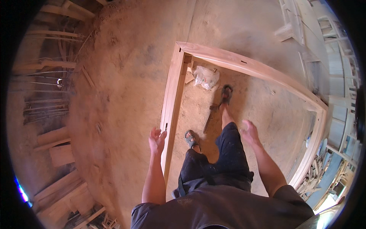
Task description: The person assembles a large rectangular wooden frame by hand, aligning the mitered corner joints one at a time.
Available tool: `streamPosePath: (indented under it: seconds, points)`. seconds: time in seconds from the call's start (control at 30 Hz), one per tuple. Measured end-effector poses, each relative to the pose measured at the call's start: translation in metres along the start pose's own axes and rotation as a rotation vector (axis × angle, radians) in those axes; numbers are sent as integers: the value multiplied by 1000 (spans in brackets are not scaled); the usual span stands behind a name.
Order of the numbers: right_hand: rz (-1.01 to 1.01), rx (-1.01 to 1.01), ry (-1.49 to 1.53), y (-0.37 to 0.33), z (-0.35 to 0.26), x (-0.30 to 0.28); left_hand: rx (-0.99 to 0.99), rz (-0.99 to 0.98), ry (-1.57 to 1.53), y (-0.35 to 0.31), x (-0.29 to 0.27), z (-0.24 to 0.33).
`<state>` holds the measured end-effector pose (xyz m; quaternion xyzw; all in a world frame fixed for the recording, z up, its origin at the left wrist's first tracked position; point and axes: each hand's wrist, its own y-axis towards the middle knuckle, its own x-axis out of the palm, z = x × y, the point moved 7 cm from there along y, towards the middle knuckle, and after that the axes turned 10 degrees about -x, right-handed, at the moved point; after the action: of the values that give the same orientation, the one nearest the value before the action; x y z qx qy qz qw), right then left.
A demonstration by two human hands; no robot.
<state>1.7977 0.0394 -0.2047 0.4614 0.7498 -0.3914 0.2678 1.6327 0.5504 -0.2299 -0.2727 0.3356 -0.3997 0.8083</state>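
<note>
Farthest out to the left of the wooden frame (172, 95), thin rods (45, 102) and lengths of timber lie along the side of the floor, with a flat square board (62, 155) nearer to me. Between them and the frame is dusty brown ground (118, 110).

My left hand (156, 141) is at the outer edge of the frame's left rail, beside a small dark slot. It is partly open, fingers loosely curled, with nothing in its grasp (whether the thumb brushes the wood, I cannot tell). The frame spreads out before me, showing its left, far and right rails; its near end is out of my sight.

Inside the frame, a white plastic bag (206, 78) sits by the far left corner. My left sandal (190, 138) is just inside the left rail; right of it lies a dark tool, probably a hammer (207, 119), then my right sandal (227, 93), closer to the far rail. My right hand (250, 133) hangs over the frame's opening, half open with bent fingers, holding nothing that I can see.

Beyond the right rail lie wood scraps (314, 173) and, past its far corner, pale panels (337, 87).
</note>
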Motion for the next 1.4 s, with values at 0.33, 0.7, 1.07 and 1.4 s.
streamPosePath:
  seconds: [0.33, 0.7, 1.07, 1.4]
  points:
    - [51, -427, -114, 350, -40, -33, -59, 260, 469, 138, 94, 81]
    - [-437, -203, -192, 483, -64, 27, 11, 420, 848, 270, 214, 196]
    - [-424, -134, -168, 490, -54, 29, 85, 510, 740, 268, 234, 211]
    - [-579, -109, -93, 508, -70, 62, 142, 532, 714, 271, 233, 205]
